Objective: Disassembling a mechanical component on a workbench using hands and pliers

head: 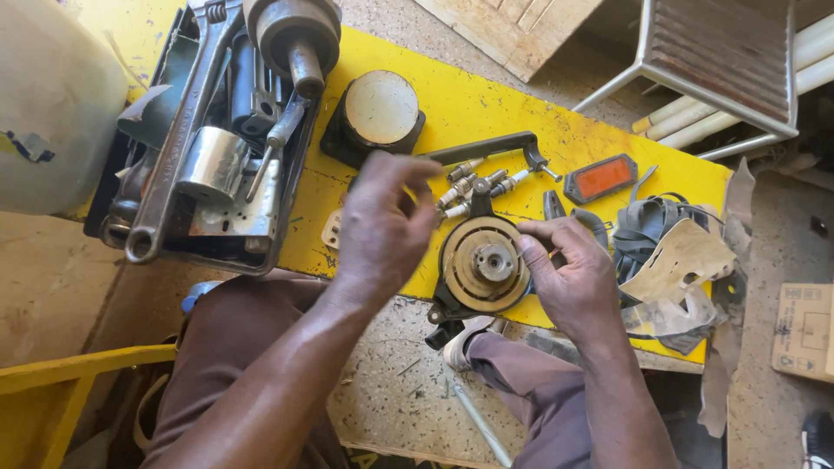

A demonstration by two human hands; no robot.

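— Brass-coloured at the hub, dark at the rim: what is that round part at the centre of the frame?

— A round pulley-like assembly on a black bracket, lying at the near edge of the yellow tabletop. The right hand grips its right rim, thumb on the face, fingers curled behind.

— And the left hand?

— Just left of the assembly and a little above it, fingers bent and drawn together near the thumb. Whether they pinch something small, I cannot tell; the back of the hand hides it.

— What lies just past the fingertips?

— A cluster of spark plugs, lying side by side, just above the assembly. Over them runs a dark bent metal handle.

— Further out?

— Up and to the left of the left hand, a round flat-topped part on a black base. In the upper left of the frame sits a black tray of tools, with a long spanner slanting across it and a chromed cylinder beside that.

— To the right?

— An orange reflector in a dark frame, right of the plugs. Beyond the right hand, a heap of dark straps and torn gasket sheet. A metal chair stands in the upper right, off the tabletop.
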